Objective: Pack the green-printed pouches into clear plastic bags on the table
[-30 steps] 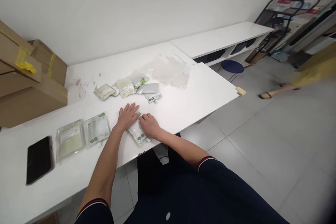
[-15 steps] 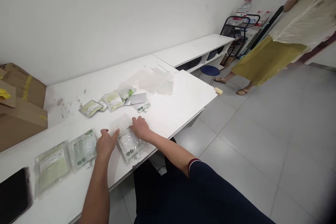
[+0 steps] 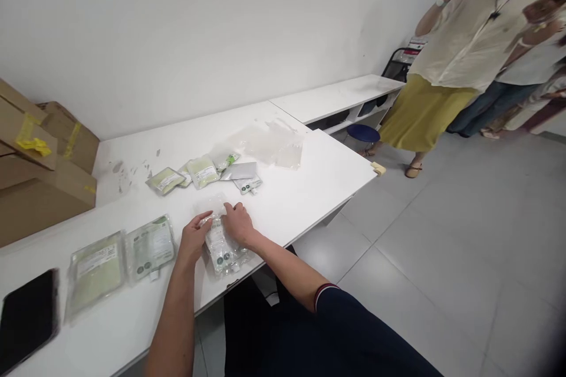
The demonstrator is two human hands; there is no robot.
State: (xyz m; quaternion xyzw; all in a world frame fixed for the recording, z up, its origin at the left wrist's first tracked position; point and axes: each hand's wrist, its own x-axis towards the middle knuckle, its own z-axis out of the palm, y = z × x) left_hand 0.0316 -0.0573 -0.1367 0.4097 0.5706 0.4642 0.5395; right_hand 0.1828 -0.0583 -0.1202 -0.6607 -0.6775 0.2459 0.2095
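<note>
In front of me on the white table [image 3: 283, 212] lies a clear plastic bag [image 3: 204, 205] with a spouted pouch [image 3: 221, 250] inside, its printed face showing. My left hand [image 3: 197, 237] grips the bag's upper left edge between thumb and fingers. At the upper right, my right hand [image 3: 239, 224] has its fingers curled closed on the same plastic. Left of my hands sit another wrapped spouted pouch [image 3: 151, 247] and a flat greenish packet [image 3: 98, 271] in clear plastic.
Behind my hands are several small packets [image 3: 204, 172], a silver packet [image 3: 239, 171] and loose clear plastic sheets [image 3: 269, 144]. A phone [image 3: 29, 315] and cardboard boxes [image 3: 53, 188] occupy the left. A person [image 3: 451, 65] stands by a blue stool [image 3: 363, 133]; others are behind.
My left hand has come closer to my right and closed on the bag's top. The view has shifted to the right. The person in the yellow skirt appears further left, and more people show behind.
</note>
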